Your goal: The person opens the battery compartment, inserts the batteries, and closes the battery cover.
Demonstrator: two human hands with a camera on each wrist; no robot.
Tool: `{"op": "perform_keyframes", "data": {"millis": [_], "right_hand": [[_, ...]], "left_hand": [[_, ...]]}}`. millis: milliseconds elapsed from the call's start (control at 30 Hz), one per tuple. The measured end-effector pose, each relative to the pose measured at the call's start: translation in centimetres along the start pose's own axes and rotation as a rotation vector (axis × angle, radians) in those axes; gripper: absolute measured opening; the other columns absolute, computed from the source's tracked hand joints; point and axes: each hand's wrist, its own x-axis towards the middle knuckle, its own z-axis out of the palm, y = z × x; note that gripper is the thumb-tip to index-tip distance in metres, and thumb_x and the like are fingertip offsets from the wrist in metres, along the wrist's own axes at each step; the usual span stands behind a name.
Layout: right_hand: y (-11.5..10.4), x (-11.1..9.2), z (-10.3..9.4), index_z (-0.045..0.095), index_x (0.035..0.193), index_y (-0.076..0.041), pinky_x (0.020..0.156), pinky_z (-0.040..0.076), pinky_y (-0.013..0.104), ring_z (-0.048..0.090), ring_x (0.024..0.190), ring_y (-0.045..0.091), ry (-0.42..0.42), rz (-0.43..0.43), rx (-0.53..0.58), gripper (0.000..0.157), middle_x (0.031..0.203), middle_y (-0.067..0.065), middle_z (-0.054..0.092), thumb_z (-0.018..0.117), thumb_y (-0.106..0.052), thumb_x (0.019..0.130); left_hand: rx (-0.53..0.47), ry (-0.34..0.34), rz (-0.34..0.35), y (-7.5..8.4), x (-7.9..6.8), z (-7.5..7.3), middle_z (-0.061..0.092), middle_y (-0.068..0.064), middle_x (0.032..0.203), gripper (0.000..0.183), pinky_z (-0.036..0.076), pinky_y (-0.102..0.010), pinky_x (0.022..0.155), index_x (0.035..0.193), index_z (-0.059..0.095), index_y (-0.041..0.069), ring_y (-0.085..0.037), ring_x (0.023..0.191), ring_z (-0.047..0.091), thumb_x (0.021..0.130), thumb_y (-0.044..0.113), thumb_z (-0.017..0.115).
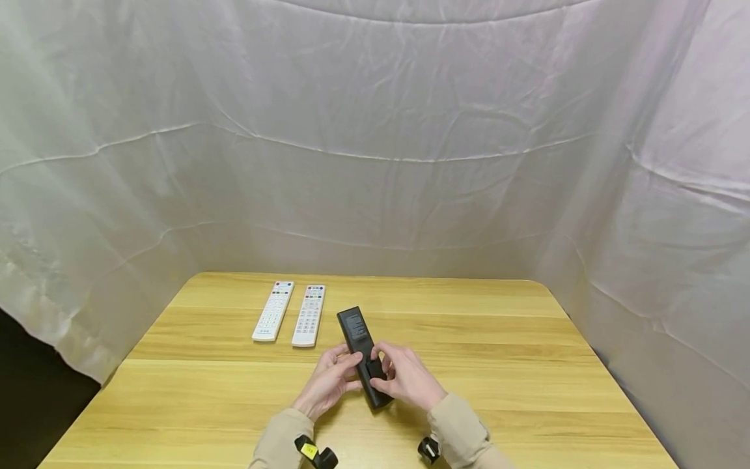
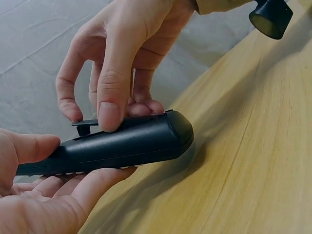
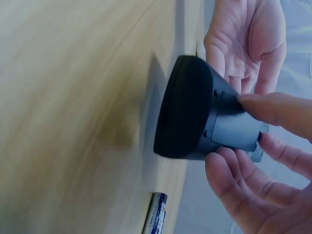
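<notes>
A black remote control point(image 1: 354, 326) is tilted over the table with its labelled back facing up. My left hand point(image 1: 329, 383) grips it from the left side, thumb on the back and fingers underneath. My right hand point(image 1: 411, 379) pinches the battery cover point(image 3: 236, 126) near the remote's lower end. In the left wrist view, one end of this cover point(image 2: 87, 124) stands raised from the body, its small tab showing. The other end lies close against the remote. The inside of the battery compartment is hidden.
Two white remote controls, a left one point(image 1: 273, 312) and a right one point(image 1: 308, 316), lie buttons up at the back left of the wooden table point(image 1: 498, 339). A battery point(image 3: 155, 214) appears near the remote in the right wrist view. Pale curtains point(image 1: 375, 195) surround the table.
</notes>
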Motion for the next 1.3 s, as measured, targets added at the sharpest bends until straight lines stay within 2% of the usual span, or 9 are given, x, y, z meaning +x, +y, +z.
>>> {"op": "perform_keyframes", "data": {"millis": [267,500,733,933,1300], "right_hand": [[-0.1,-0.4,0.5,0.059,0.104,-0.01,0.052,0.047,0.015,0.051,0.059,0.001,0.071,0.026,0.016,0.031,0.076,0.006,0.063,0.079,-0.006,0.081],[-0.1,-1.0,0.5,0.06,0.104,-0.011,0.055,0.05,0.015,0.053,0.061,0.002,0.126,0.041,0.089,0.03,0.075,0.006,0.063,0.078,-0.004,0.08],[0.4,-1.4,0.3,0.061,0.105,-0.01,0.055,0.05,0.015,0.053,0.061,0.002,0.158,0.053,0.117,0.03,0.075,0.004,0.062,0.079,-0.006,0.081],[0.9,-1.8,-0.2,0.06,0.105,-0.011,0.056,0.05,0.015,0.054,0.061,0.003,0.17,0.105,0.128,0.031,0.075,0.004,0.062,0.079,-0.005,0.081],[2.0,-2.1,-1.5,0.059,0.103,-0.011,0.055,0.048,0.015,0.052,0.061,0.004,0.195,0.17,0.062,0.031,0.074,0.002,0.059,0.078,-0.004,0.08]], "left_hand": [[0.023,0.017,0.008,-0.1,-0.1,0.0,0.06,-0.026,0.137,0.054,0.063,-0.042,0.093,0.15,0.026,-0.012,-0.027,0.117,0.067,0.105,0.01,0.048],[0.021,0.014,0.02,-0.2,0.0,0.1,0.058,-0.027,0.14,0.054,0.063,-0.041,0.091,0.15,0.027,-0.011,-0.025,0.114,0.068,0.105,0.01,0.048],[0.041,0.021,0.027,-0.3,-0.1,0.1,0.051,-0.035,0.143,0.056,0.062,-0.042,0.094,0.15,0.025,-0.013,-0.026,0.114,0.068,0.105,0.011,0.048],[0.024,0.034,0.022,-0.2,-0.1,0.1,0.054,-0.033,0.141,0.057,0.062,-0.043,0.095,0.15,0.024,-0.013,-0.026,0.112,0.068,0.104,0.01,0.048],[0.017,0.047,0.018,0.0,-0.2,0.1,0.059,-0.028,0.137,0.058,0.063,-0.041,0.093,0.15,0.023,-0.014,-0.023,0.109,0.07,0.104,0.011,0.05]]}}
